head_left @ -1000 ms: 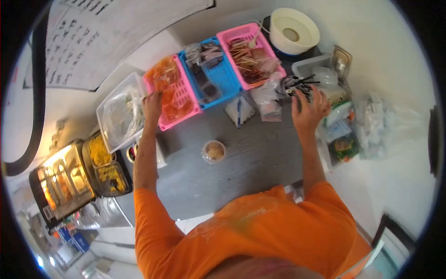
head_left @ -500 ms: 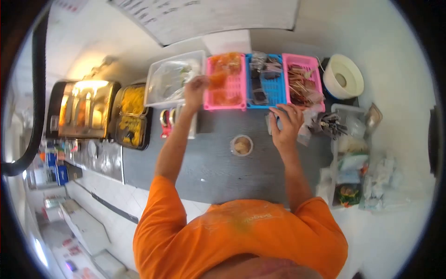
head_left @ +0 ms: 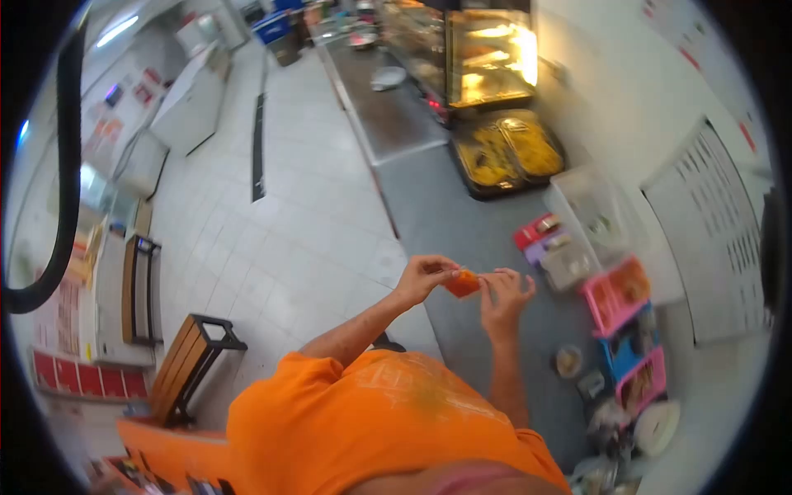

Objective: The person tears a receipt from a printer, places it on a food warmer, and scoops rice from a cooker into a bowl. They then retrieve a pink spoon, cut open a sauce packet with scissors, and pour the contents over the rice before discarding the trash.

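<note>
A small orange packet point(head_left: 463, 284) hangs between my two hands over the near edge of the grey counter point(head_left: 421, 194). My left hand point(head_left: 426, 279) pinches its left side. At its right side my right hand point(head_left: 505, 297) has thumb and finger closed on the packet's edge. To the right, a pink basket point(head_left: 606, 305) holds more orange packets. A round tub point(head_left: 568, 361) with pale contents sits on the counter below that basket.
A black tray of yellow food point(head_left: 492, 188) lies beyond my hands, below a lit display case point(head_left: 492, 58). A clear bin point(head_left: 569, 194) stands by the wall. Blue point(head_left: 619, 359) and pink point(head_left: 657, 371) baskets are at right; a bench point(head_left: 177, 363) stands on the floor.
The view has swung to the left. My left hand has left the pink basket with an orange packet, and my right hand has come from beside the blue basket to meet it.
</note>
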Motion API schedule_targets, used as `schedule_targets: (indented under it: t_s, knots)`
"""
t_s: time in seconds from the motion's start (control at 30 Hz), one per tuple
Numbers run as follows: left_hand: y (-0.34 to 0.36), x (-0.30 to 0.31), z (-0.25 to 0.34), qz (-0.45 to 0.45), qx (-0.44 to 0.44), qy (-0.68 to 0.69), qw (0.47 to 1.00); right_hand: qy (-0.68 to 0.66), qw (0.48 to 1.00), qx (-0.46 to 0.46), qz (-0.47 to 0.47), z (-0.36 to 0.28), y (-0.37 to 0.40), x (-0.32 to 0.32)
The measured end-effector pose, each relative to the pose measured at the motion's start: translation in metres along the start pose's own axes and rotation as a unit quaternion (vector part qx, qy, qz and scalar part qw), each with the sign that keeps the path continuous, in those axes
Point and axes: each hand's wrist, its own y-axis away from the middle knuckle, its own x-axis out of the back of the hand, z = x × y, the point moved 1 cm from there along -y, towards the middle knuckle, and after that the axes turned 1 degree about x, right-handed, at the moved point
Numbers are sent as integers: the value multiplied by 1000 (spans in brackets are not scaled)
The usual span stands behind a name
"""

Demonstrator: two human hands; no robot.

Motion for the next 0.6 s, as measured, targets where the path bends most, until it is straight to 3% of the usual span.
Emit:
schedule_targets:
  t_s: [0.13,0.2,0.33,0.43,0.47,0.53,0.57,0.6]
  knots:
    - [36,143,18,58,-47,19,997,-100,991,81,-42,-93,-50,-102]
    - [49,197,26,88,-52,25,994,-214,968,104,-75,-130,-72,-140]
    - [77,305,35,175,-85,-53,979,-227,934,261,-92,-204,-127,-205]
    - [95,358,32,236,-135,-35,962,-325,894,258,-171,-242,-151,-255]
    - [106,368,40,258,-168,-32,951,-346,863,295,-220,-253,-155,-273]
    - [123,384,38,355,-186,-49,915,-429,835,218,-268,-268,-168,-307]
    - [129,389,41,386,-196,-83,897,-437,815,239,-296,-281,-175,-318]
    - [139,385,50,444,-195,-112,867,-374,818,339,-274,-293,-183,-322]
